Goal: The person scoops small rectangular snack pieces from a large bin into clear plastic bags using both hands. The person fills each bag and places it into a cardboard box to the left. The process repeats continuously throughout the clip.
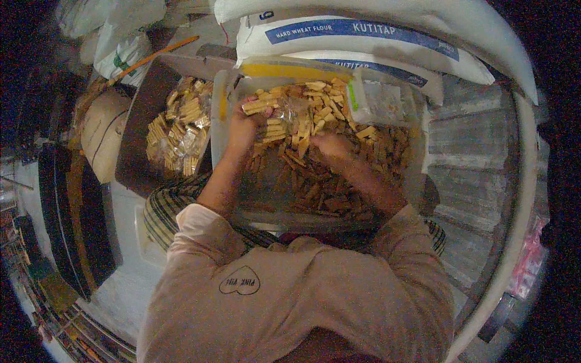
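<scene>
A large plastic tub (219, 149) stands before me, filled with short, pale brown baked sticks (327, 190). Over its left part, my left hand (254, 115) holds a clear plastic bag (287, 113) and a few of the sticks. My right hand (333, 146), somewhat blurred, is among the sticks just right of the bag; whether its fingers grip any cannot be told. Filled clear bags of sticks (181, 131) lie in a dark box (136, 154) to the left of the tub.
A small clear container with a green clip (379, 102) sits in the tub's back right corner. White flour sacks (363, 34) are stacked behind the tub. Slatted grey boards (472, 154) lie at the right, and a round tan sack (102, 131) stands left of the box.
</scene>
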Demonstrator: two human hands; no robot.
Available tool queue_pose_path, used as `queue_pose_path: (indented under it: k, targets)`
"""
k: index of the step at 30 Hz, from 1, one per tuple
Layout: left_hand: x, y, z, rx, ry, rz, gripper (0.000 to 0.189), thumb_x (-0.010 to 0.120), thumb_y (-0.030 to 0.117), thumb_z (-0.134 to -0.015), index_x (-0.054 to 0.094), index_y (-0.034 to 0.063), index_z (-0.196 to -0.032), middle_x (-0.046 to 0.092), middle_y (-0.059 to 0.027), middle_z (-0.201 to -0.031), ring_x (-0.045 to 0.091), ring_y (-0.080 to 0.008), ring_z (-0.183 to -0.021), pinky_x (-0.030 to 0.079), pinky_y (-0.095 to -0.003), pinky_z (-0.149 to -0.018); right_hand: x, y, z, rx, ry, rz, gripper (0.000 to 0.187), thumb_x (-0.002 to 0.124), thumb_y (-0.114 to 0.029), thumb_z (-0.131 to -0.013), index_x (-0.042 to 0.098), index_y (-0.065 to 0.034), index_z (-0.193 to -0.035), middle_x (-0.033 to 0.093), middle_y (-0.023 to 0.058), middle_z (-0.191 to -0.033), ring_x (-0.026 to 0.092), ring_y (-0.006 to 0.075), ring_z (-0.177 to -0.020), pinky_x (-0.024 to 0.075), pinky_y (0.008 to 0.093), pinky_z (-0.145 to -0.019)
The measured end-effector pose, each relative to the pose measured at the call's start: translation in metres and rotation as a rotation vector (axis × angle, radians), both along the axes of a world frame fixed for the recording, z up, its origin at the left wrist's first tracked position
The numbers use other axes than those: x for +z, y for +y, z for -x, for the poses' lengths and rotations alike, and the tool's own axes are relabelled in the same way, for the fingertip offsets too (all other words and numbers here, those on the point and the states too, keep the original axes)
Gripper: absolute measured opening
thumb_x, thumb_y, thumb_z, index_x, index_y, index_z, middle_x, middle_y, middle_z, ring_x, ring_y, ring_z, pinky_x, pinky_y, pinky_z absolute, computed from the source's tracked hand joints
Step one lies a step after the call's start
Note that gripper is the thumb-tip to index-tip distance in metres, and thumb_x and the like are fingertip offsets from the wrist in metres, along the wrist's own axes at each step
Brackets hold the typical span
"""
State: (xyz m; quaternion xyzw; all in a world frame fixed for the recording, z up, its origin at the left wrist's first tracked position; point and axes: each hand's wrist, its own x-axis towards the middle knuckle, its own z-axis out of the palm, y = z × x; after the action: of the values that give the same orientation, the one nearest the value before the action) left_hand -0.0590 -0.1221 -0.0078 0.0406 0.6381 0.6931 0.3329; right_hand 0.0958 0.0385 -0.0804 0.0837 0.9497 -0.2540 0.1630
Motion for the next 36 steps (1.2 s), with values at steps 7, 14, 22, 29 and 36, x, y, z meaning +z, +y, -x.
queue_pose_path:
  k: [7,14,22,29,36]
  targets:
    - [0.001,-0.001,0.001,0.041,-0.103,-0.035,0.042,0.067,0.006,-0.071,0.043,0.0059,-0.106,0.056,-0.0070,-0.092,0.058,-0.0176,-0.079,0.049,-0.0300,-0.065,-0.035,-0.075,-0.038,0.169,0.060,-0.057,0.020,0.051,-0.019,-0.079,0.057,-0.0032,-0.090,0.055,0.0168,-0.086,0.055,0.0320,-0.085,0.0433,0.0417,-0.077]
    - [-0.003,-0.001,0.001,0.007,-0.038,0.001,0.041,0.067,0.006,-0.071,0.042,0.0072,-0.104,0.056,-0.0061,-0.092,0.057,-0.0172,-0.078,0.049,-0.0297,-0.065,-0.074,-0.106,-0.019,0.176,0.648,-0.190,0.021,0.050,-0.021,-0.079,0.058,-0.0029,-0.087,0.056,0.0173,-0.082,0.054,0.0318,-0.088,0.0404,0.0433,-0.081]
    - [-0.011,-0.005,0.006,0.083,-0.057,-0.103,0.039,0.064,0.003,-0.073,0.042,0.0076,-0.104,0.054,-0.0052,-0.094,0.057,-0.0172,-0.081,0.049,-0.0305,-0.066,-0.039,-0.071,0.015,-0.553,0.408,0.381,0.022,0.052,-0.023,-0.081,0.053,-0.0014,-0.085,0.055,0.0144,-0.082,0.054,0.0294,-0.081,0.0420,0.0383,-0.073]
    - [-0.011,-0.003,0.004,0.047,-0.071,-0.137,0.035,0.062,0.002,-0.074,0.044,0.0080,-0.103,0.055,-0.0055,-0.096,0.057,-0.0176,-0.083,0.049,-0.0329,-0.068,-0.019,0.007,0.021,-0.875,0.568,0.560,0.022,0.062,-0.018,-0.078,0.053,-0.0017,-0.089,0.056,0.0047,-0.081,0.053,0.0142,-0.077,0.0432,0.0297,-0.070]
    - [-0.003,-0.008,0.009,0.025,-0.124,-0.075,0.035,0.062,0.004,-0.075,0.043,0.0080,-0.104,0.055,-0.0059,-0.097,0.056,-0.0180,-0.083,0.049,-0.0332,-0.069,-0.017,0.007,0.025,-0.708,0.710,0.474,0.027,0.063,-0.005,-0.074,0.052,-0.0022,-0.099,0.055,0.0049,-0.096,0.053,0.0161,-0.090,0.0437,0.0293,-0.078]
